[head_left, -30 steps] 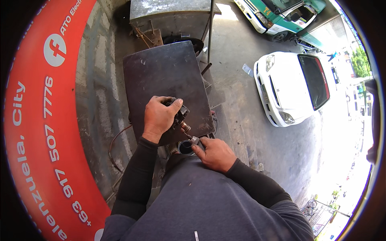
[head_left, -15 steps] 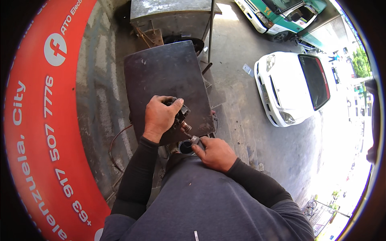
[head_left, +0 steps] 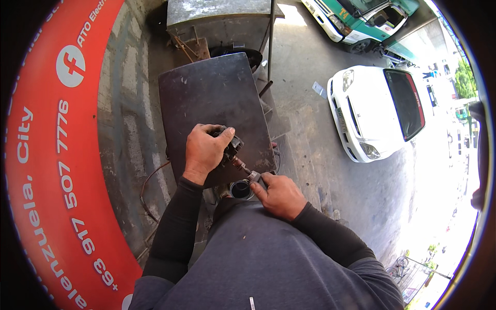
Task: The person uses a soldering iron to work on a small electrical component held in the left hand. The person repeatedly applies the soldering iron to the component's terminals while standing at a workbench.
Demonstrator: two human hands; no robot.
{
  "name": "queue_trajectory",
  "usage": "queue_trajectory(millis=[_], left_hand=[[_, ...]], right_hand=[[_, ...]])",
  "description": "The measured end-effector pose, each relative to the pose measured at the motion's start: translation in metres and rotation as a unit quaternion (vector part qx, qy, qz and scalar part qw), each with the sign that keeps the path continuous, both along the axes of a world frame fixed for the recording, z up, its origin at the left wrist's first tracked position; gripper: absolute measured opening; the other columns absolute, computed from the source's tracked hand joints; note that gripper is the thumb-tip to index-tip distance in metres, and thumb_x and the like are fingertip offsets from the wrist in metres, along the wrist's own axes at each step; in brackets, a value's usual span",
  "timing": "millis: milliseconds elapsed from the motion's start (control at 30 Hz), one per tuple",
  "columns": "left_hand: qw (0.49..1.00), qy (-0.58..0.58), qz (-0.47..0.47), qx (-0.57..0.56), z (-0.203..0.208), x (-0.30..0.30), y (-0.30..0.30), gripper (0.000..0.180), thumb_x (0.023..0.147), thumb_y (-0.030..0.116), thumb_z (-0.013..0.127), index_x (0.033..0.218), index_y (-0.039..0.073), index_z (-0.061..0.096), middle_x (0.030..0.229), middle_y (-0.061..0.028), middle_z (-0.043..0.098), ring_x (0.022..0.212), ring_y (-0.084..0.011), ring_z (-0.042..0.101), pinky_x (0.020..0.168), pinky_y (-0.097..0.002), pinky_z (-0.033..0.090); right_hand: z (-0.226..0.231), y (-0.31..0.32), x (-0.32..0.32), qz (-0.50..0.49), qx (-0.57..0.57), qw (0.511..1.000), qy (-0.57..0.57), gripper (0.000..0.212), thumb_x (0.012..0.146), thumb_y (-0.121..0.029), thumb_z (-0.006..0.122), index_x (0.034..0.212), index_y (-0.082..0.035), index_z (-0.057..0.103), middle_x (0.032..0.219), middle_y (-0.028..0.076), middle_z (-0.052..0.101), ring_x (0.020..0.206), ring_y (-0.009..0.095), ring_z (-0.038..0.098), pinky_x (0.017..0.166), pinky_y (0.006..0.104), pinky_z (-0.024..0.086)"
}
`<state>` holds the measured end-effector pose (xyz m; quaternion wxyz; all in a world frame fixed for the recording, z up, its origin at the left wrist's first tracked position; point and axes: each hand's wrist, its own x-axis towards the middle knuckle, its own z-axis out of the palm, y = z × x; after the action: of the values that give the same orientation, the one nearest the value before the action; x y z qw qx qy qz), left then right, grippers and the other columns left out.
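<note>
Above the dark metal tabletop, my left hand is closed around a dark, blocky mechanical part, thumb on top. A copper-coloured cylindrical piece sits at the lower right end of that part. From it a thin shaft runs to a grey metal piece, which my right hand grips with thumb and curled fingers. My fingers cover much of both parts, so their exact kind does not show. Just below the shaft is the round opening of a dark-lined metal cylinder.
The scuffed tabletop lies ahead of me, with a larger metal bench behind it. A red banner lines the left side. A white car and a green-and-white truck stand to the right. A cable hangs at left.
My right hand has shifted slightly right and down with the grey piece, and more of the thin shaft shows. My left hand has hardly moved.
</note>
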<state>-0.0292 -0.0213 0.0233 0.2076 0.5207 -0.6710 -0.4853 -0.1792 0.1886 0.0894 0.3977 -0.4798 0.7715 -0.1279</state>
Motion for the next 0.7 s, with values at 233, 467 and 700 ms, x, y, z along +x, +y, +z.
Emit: queue_trajectory(millis=[233, 467, 700], left_hand=[[1.000, 0.006, 0.001, 0.014, 0.0026, 0.0014, 0.0001, 0.055, 0.096, 0.045, 0.097, 0.117, -0.006, 0.088, 0.121, -0.0213, 0.084, 0.110, -0.0331, 0.084, 0.101, -0.0423, 0.065], [1.000, 0.005, 0.005, 0.010, 0.0027, -0.0008, 0.0019, 0.055, 0.096, 0.045, 0.096, 0.117, -0.005, 0.088, 0.120, -0.0210, 0.084, 0.109, -0.0328, 0.084, 0.100, -0.0425, 0.065], [1.000, 0.007, 0.004, 0.008, 0.0022, 0.0018, 0.0026, 0.059, 0.095, 0.046, 0.097, 0.118, -0.007, 0.087, 0.120, -0.0217, 0.084, 0.109, -0.0328, 0.084, 0.101, -0.0425, 0.065]], right_hand=[[-0.0002, -0.0022, -0.0041, -0.014, 0.016, 1.000, -0.001, 0.056, 0.117, -0.050, 0.067, 0.108, 0.004, 0.076, 0.093, 0.030, 0.079, 0.094, 0.052, 0.078, 0.086, 0.0608, 0.061], [-0.0060, 0.0013, -0.0039, -0.007, 0.006, 1.000, -0.001, 0.056, 0.118, -0.051, 0.067, 0.110, 0.004, 0.077, 0.094, 0.030, 0.079, 0.095, 0.052, 0.078, 0.087, 0.0605, 0.061], [-0.0024, -0.0004, -0.0034, 0.001, 0.003, 1.000, 0.002, 0.057, 0.117, -0.051, 0.067, 0.109, 0.004, 0.077, 0.093, 0.030, 0.079, 0.095, 0.052, 0.078, 0.087, 0.0610, 0.060]])
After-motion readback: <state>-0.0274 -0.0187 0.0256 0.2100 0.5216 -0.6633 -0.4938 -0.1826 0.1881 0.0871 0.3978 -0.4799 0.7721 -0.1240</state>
